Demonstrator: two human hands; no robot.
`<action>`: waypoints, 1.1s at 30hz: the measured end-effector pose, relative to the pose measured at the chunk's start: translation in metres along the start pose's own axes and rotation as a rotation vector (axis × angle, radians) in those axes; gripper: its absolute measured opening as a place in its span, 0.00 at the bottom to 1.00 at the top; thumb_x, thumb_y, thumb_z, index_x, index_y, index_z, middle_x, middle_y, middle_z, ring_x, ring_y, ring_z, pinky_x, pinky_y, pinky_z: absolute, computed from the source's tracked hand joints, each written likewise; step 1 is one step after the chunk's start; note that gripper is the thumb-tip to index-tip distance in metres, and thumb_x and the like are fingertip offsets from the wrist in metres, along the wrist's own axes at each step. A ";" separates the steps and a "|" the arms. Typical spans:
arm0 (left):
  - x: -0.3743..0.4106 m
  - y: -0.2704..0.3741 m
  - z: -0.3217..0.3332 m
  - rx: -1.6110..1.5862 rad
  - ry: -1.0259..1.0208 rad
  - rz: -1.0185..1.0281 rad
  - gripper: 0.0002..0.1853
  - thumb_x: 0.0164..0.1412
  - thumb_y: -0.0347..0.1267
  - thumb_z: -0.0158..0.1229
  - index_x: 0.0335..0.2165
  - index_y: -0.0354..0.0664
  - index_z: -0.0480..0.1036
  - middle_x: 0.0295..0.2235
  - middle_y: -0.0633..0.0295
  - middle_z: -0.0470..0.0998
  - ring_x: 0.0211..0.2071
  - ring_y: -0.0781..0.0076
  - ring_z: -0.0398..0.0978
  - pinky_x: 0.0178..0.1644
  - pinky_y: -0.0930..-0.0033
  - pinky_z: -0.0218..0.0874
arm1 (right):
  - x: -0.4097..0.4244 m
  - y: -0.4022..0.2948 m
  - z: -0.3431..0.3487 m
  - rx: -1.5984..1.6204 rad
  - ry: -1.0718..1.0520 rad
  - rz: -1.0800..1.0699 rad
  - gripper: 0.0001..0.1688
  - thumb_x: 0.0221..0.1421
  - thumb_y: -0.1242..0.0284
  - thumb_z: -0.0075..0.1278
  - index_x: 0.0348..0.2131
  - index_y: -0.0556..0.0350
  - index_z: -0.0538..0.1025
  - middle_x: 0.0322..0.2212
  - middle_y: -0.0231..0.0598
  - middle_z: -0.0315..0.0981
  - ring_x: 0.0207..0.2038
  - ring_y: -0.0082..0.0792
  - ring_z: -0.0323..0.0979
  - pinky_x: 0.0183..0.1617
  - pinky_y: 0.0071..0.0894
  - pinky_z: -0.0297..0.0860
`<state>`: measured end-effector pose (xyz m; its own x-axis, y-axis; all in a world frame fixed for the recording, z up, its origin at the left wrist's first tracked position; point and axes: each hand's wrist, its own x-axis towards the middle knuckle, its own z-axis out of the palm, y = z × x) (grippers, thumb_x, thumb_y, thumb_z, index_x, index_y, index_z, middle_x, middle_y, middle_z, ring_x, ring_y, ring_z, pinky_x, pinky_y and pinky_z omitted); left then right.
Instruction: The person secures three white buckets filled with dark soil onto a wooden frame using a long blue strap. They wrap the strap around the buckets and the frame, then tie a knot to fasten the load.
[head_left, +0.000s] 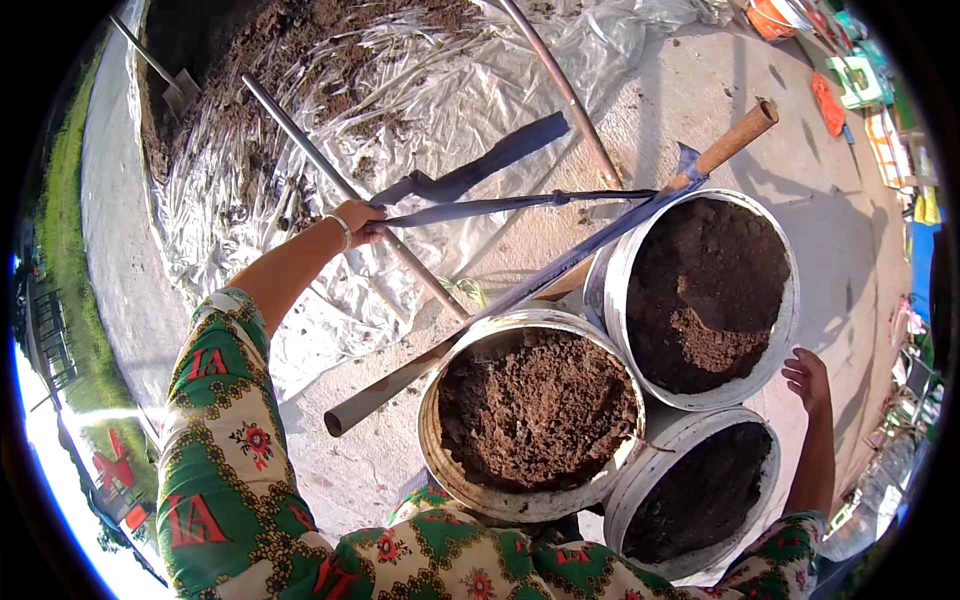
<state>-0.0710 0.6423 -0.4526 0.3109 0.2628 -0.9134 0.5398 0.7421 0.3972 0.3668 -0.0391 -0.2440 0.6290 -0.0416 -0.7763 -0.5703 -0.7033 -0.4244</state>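
My left hand (361, 223) is closed around a dark blue cloth strip (480, 208), right where a metal pole (300, 142) passes; whether it also grips the pole I cannot tell. The strip has a knot and runs to a long pipe (394, 386), which has blue cloth wrapped along it. A loose strip end lies on the plastic sheet. My right hand (806, 379) hangs beside a white bucket of dark soil (701, 300), fingers loosely bent and holding nothing. Before me stand a bucket of crumbly brown soil (536, 409) and another bucket of dark soil (697, 491).
Crumpled clear plastic sheeting (217, 247) with a soil heap (300, 45) covers the ground ahead. A rusty pole (562, 82) lies across it. A shovel (180, 91) rests far left. An orange bucket (769, 21) and a red item (827, 105) are at right.
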 end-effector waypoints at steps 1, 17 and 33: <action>-0.013 -0.017 -0.033 0.038 0.051 -0.010 0.01 0.51 0.22 0.49 0.26 0.37 0.65 0.17 0.62 0.67 0.14 0.75 0.64 0.17 0.71 0.61 | -0.011 0.003 -0.005 0.046 0.033 -0.027 0.25 0.42 0.58 0.49 0.40 0.50 0.68 0.27 0.32 0.69 0.28 0.26 0.68 0.27 0.24 0.62; -0.032 -0.432 0.013 -1.399 0.221 -0.559 0.13 0.58 0.30 0.40 0.29 0.28 0.66 0.22 0.51 0.73 0.21 0.61 0.73 0.24 0.67 0.70 | -0.304 -0.040 0.170 0.284 -0.378 -0.840 0.22 0.47 0.64 0.47 0.36 0.65 0.64 0.22 0.38 0.63 0.19 0.25 0.60 0.22 0.18 0.59; -0.170 -0.568 -0.034 -2.009 0.011 -0.092 0.09 0.55 0.23 0.39 0.22 0.31 0.64 0.17 0.57 0.68 0.18 0.65 0.68 0.26 0.68 0.68 | -0.328 0.297 0.443 0.038 -0.791 -0.200 0.12 0.49 0.69 0.46 0.33 0.58 0.71 0.24 0.35 0.71 0.24 0.22 0.69 0.26 0.16 0.63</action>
<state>-0.4576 0.1970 -0.5258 0.3307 0.1883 -0.9248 -0.9267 0.2503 -0.2804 -0.2429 0.0805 -0.3223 0.1694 0.6055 -0.7776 -0.5130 -0.6195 -0.5941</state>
